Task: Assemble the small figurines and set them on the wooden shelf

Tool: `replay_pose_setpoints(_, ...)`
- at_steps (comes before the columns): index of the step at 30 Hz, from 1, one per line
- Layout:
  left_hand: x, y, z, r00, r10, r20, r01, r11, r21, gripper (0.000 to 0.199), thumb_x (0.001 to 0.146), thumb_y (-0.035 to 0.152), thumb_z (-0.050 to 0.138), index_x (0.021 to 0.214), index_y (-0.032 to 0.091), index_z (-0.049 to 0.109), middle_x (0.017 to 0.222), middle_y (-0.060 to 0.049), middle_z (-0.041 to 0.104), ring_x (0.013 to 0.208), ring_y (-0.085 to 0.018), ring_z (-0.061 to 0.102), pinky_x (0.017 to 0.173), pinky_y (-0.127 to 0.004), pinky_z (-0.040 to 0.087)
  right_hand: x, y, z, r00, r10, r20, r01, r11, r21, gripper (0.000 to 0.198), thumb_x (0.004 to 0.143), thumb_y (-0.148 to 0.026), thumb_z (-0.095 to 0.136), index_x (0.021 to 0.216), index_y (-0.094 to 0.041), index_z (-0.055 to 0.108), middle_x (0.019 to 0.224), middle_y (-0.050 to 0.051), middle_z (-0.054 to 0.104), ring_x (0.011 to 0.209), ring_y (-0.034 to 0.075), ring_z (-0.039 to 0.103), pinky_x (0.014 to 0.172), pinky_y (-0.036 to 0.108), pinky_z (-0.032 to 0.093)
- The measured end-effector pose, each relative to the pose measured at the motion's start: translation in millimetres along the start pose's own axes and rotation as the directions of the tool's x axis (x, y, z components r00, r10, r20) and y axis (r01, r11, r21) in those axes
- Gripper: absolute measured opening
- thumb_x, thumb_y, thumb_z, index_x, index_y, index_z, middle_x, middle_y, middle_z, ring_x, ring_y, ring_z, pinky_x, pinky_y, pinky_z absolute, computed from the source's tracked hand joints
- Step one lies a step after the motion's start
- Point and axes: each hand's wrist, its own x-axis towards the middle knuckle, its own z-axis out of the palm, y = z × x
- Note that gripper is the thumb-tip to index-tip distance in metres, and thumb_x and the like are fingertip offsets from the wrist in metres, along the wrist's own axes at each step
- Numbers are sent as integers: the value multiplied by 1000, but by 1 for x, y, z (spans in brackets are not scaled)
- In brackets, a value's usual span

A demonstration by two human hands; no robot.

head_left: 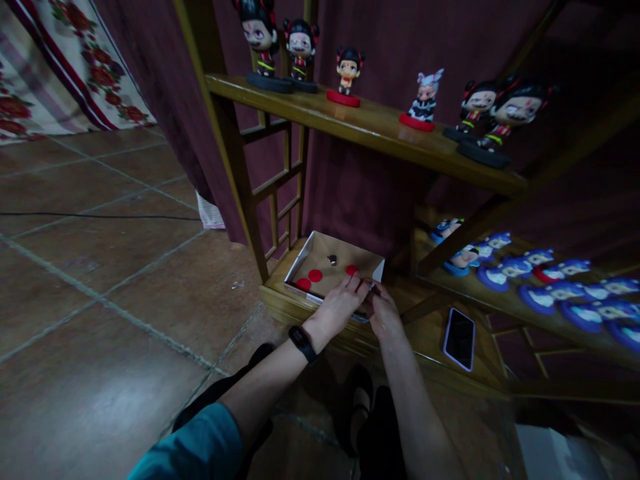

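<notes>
Both my hands meet over the near right corner of a shallow cardboard box (307, 252) on the low shelf. My right hand (384, 312) is closed in a pinch on a small pale-and-dark piece (371, 286), too small to name. Beside it, my left hand (341, 303), with a black band on the wrist, curls its fingers down against the same spot; its fingertips are partly hidden. In the box lie a small dark-topped figurine (333, 260) and several red discs, one of them (315, 275) near the middle and another (352, 270) just beyond my left fingers.
Black-haired figurines (301, 53) on round bases stand along the upper shelf (380, 130), above the box. Blue-and-white figurines (510, 270) fill the right shelf. A phone (459, 339) lies on the low shelf at right. A wooden post (235, 160) rises left of the box.
</notes>
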Motion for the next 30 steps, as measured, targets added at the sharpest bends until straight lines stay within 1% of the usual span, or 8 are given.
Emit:
replay_pose_setpoints(4, 3, -7, 8, 991, -118, -57, 101, 966, -239, 44, 74, 1, 44, 113, 20, 49, 110, -9, 52, 100, -20, 52, 82, -32, 45, -1, 0, 1, 999, -13, 30, 14, 1000, -17, 29, 54, -18, 69, 82, -22, 63, 79, -2, 67, 70, 14, 61, 63, 25, 49)
replay_pose_setpoints(7, 10, -18, 19, 954, -292, -65, 217, 826, -520, 42, 67, 1, 52, 104, 20, 57, 94, -5, 59, 84, -17, 57, 76, -29, 46, 0, -1, 1, 999, -36, 35, 38, 998, -59, 27, 56, -22, 69, 83, -21, 64, 83, 0, 68, 74, 15, 61, 66, 27, 48)
replay_pose_setpoints(9, 14, -25, 26, 914, -405, -1, 282, 638, -716, 38, 62, 3, 59, 98, 18, 60, 79, -2, 61, 72, -15, 58, 69, -27, 46, 1, -1, 2, 998, -54, 29, 56, 994, -91, 28, 57, -25, 69, 84, -21, 64, 85, 0, 68, 78, 16, 61, 67, 27, 48)
replay_pose_setpoints(11, 17, -28, 31, 877, -474, 77, 284, 382, -879, 32, 60, 6, 65, 90, 15, 60, 70, 0, 61, 65, -13, 57, 65, -26, 46, 2, -1, 2, 997, -73, 24, 75, 989, -128, 28, 59, -27, 69, 85, -21, 64, 87, 1, 68, 80, 16, 61, 68, 27, 47)
replay_pose_setpoints(14, 17, -28, 33, 833, -520, 187, 254, 58, -966, 32, 55, 12, 72, 85, 13, 60, 67, 1, 62, 61, -11, 58, 64, -24, 47, 2, -1, 1, 996, -88, 33, 92, 982, -167, 26, 61, -28, 68, 86, -21, 65, 88, 1, 68, 81, 15, 60, 71, 27, 47)
replay_pose_setpoints(19, 14, -24, 25, 770, -525, 362, 299, -204, -932, 34, 52, 11, 76, 84, 13, 61, 68, -1, 64, 62, -11, 60, 62, -23, 48, -1, -3, 3, 998, -39, 48, 46, 988, -148, 23, 62, -29, 67, 84, -21, 65, 84, 1, 68, 77, 14, 60, 71, 27, 46)
replay_pose_setpoints(24, 15, -23, 18, 755, -470, 457, 303, -367, -879, 26, 57, 8, 73, 80, 11, 62, 79, -6, 67, 69, -14, 63, 68, -27, 52, -3, -10, 5, 1000, -24, 7, 25, 993, -119, 23, 58, -29, 69, 79, -20, 66, 80, 1, 69, 74, 14, 61, 69, 26, 46)
replay_pose_setpoints(30, 15, -23, 16, 741, -504, 443, 303, -339, -891, 21, 61, 10, 72, 80, 10, 63, 77, -7, 67, 66, -14, 63, 66, -26, 53, 0, -7, 2, 998, -21, 60, 30, 988, -152, 28, 59, -30, 69, 85, -20, 66, 84, 2, 69, 76, 15, 61, 69, 26, 46)
